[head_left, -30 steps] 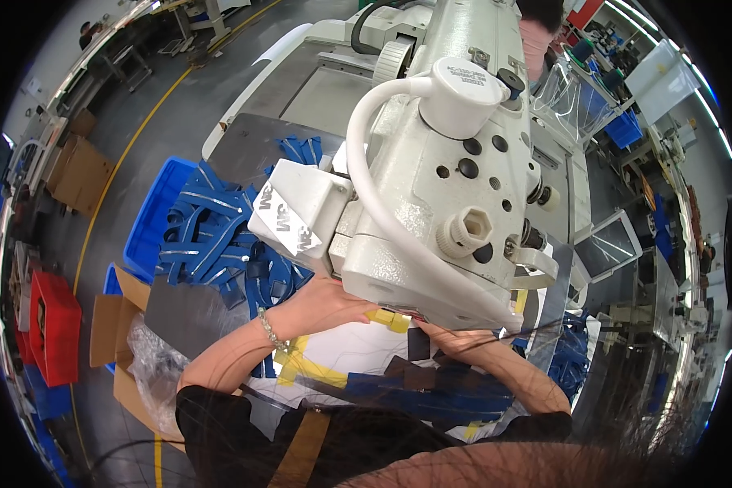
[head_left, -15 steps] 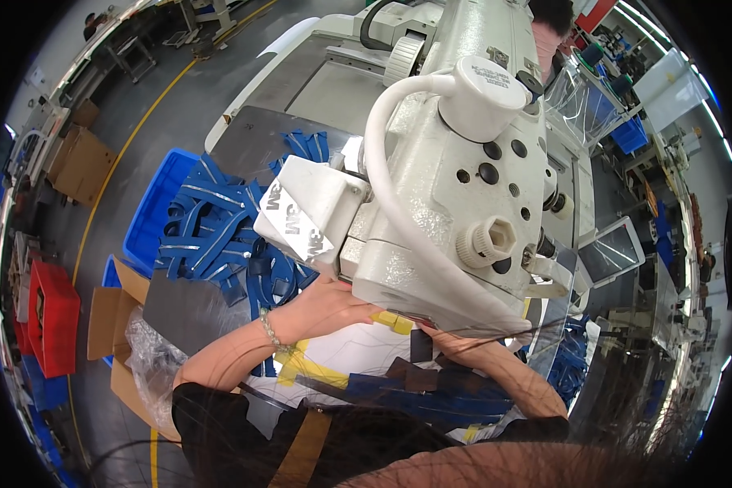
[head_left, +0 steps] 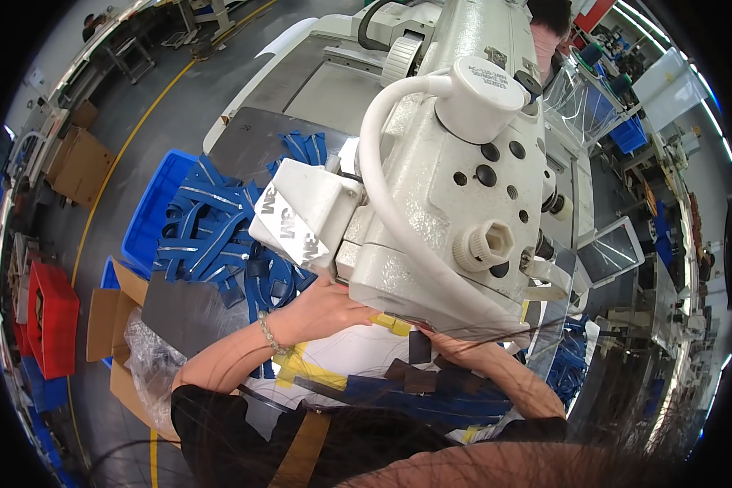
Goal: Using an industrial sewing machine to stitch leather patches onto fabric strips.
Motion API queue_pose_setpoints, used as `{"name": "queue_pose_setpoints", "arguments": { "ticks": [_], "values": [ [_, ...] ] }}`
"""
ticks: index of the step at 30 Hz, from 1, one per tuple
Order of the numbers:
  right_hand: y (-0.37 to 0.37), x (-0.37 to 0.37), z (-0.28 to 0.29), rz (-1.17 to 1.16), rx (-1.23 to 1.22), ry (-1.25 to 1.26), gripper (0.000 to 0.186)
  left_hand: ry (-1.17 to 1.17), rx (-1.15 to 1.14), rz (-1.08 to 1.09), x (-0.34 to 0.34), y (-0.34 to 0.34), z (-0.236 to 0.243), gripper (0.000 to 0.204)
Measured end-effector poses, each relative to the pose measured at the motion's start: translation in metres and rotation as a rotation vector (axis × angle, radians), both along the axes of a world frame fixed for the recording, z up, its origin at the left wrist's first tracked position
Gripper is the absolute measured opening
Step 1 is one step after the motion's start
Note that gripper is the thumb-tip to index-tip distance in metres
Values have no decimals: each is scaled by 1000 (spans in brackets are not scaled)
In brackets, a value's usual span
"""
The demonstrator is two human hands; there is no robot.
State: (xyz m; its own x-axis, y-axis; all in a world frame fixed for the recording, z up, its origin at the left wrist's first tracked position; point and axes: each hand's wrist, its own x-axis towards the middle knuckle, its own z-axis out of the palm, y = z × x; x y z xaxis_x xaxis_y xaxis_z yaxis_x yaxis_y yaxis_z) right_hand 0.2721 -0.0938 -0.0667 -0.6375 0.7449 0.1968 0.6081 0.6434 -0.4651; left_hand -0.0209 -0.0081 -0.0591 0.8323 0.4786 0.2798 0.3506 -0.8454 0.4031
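Observation:
A large white sewing machine head (head_left: 431,203) stands in front of me. My left hand (head_left: 329,311), a beaded bracelet (head_left: 270,332) at its wrist, reaches in under the head's front edge. The fingers lie beside a strip of yellow tape (head_left: 392,324), and their tips are hidden. From the other side my right hand (head_left: 455,346) also goes under the head, its fingers covered. Whether either hand grips something does not show. Blue straps (head_left: 207,224) with pale stripes lie heaped left of the head. Dark patches (head_left: 419,381) and blue fabric (head_left: 431,405) lie below my hands.
Left of the work plate are a blue bin (head_left: 150,215) and an opened cardboard box (head_left: 126,293) with clear plastic wrap (head_left: 150,366). More blue straps (head_left: 573,358) lie at the right. A tablet-like screen (head_left: 610,252) stands beyond them. A red crate (head_left: 54,321) sits far left.
The view has shifted very slightly. Both hands stay at the machine head, with only small movement.

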Motion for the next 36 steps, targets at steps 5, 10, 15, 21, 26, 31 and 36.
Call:
{"name": "queue_pose_setpoints", "arguments": {
  "ticks": [5, 10, 15, 21, 26, 31, 36],
  "values": [
    [-1, 1, -1, -3, 2, -15, 44, -1, -242, 19, 0, -1, 5, 27],
    [1, -2, 3, -1, -4, 10, 41, -5, -8, -1, 0, 1, 2, 28],
    [-1, -1, 1, 16, -2, 23, 38, 32, 129, -10, 0, 2, 5, 29],
    [-5, 1, -16, -63, -190, 98, 39, -8, 123, -7, 2, 3, -1, 26],
    [-5, 1, -18, -69, -275, 139, 42, -25, 118, -1, 0, 2, -3, 26],
    [0, -6, 0, -44, -308, 113, 46, -4, 119, 5, 0, 1, -4, 26],
    [-2, -5, -1, -13, -269, 91, 47, -9, 132, 8, 1, 1, -3, 27]
  ]
}}
